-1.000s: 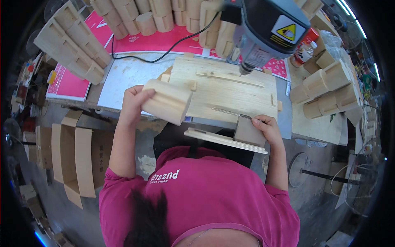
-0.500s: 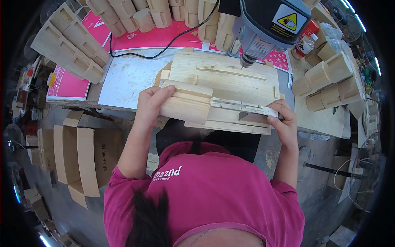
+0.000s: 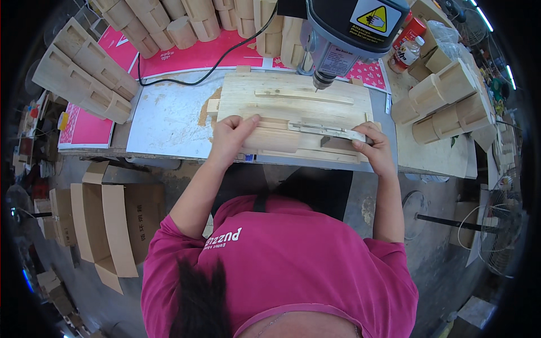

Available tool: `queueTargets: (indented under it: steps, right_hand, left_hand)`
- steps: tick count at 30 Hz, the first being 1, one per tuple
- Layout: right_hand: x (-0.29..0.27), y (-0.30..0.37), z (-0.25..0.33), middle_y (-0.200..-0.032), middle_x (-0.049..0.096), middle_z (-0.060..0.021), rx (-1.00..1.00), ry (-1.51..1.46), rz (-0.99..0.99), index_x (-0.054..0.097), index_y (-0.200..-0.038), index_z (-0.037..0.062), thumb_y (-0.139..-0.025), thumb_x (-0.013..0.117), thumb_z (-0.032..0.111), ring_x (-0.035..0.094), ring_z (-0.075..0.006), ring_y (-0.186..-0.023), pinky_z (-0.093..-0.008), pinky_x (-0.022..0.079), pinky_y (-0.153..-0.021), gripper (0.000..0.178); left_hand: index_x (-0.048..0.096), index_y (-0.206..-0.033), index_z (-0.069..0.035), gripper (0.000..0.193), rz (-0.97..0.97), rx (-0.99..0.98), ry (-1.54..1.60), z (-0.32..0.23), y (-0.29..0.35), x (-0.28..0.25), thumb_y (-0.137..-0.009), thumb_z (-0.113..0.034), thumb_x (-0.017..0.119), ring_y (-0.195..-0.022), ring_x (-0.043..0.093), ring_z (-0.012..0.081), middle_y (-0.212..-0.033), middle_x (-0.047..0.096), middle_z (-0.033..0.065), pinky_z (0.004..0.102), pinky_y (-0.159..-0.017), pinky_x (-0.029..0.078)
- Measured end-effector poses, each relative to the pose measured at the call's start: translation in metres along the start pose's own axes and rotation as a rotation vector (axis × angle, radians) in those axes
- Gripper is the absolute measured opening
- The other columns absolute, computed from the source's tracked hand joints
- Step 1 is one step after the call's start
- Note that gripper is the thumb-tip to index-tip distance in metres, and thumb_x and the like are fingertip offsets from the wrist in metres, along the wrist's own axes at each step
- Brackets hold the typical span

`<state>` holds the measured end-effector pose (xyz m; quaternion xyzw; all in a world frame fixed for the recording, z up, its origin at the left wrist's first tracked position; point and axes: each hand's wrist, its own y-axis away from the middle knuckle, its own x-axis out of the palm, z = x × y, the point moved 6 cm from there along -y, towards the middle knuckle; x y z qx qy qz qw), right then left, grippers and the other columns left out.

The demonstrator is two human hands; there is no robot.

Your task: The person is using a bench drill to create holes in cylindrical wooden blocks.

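Observation:
My left hand [image 3: 230, 138] grips the left end of a rounded wooden block [image 3: 273, 139], thumb on top along its groove. Closed on the right end of a narrow, pale slotted strip [image 3: 327, 130] is my right hand [image 3: 376, 151], thumb below and fingers above. The strip's left end meets the block's groove; whether it sits inside I cannot tell. A greyish flat part [image 3: 338, 143] shows under the strip. Both pieces are over the near side of a wooden board [image 3: 239, 96] fitted with battens. Beyond them, a drill press [image 3: 341, 56] points its thin bit down at the board.
Grooved wooden cylinders stand in rows at the back [image 3: 203, 22], lean in a stack at left [image 3: 84, 73] and lie at right [image 3: 442, 90]. A black cable [image 3: 197, 79] crosses the table. A bottle [image 3: 407, 55] stands at back right. An open carton [image 3: 115, 225] is on the floor.
Both hands have moved away from me, carrying the block and strip farther over the board. The block now overlaps the strip's left end more closely. The view has shifted slightly.

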<state>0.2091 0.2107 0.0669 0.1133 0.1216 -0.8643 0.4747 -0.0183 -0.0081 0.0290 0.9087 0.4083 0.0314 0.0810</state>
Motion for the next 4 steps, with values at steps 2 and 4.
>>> queueTargets:
  steps: [2,4]
  right_hand:
    - [0.005,-0.002,0.000,-0.088,0.054,-0.0022,-0.004,-0.009,-0.013,0.063,-0.091,0.0024,-0.072,0.069,0.013,0.048,-0.0124,-0.084,-0.0243,0.036,-0.076,0.023]
    - [0.008,-0.003,-0.002,-0.089,0.054,-0.0021,-0.009,-0.017,-0.024,0.063,-0.091,0.0026,-0.072,0.069,0.013,0.048,-0.0124,-0.084,-0.0244,0.036,-0.077,0.023]
  left_hand:
    - [0.058,-0.064,-0.004,0.033,0.010,-0.013,0.004,0.005,0.001,0.010,-0.078,-0.032,0.066,-0.050,0.039,0.0037,-0.056,0.048,-0.0030,0.0205,-0.045,0.030]
    - [0.060,-0.078,-0.002,0.031,0.151,0.077,0.009,0.004,0.003,0.026,-0.078,-0.033,0.067,-0.058,0.041,0.0037,-0.064,0.051,-0.0030,0.0199,-0.052,0.033]
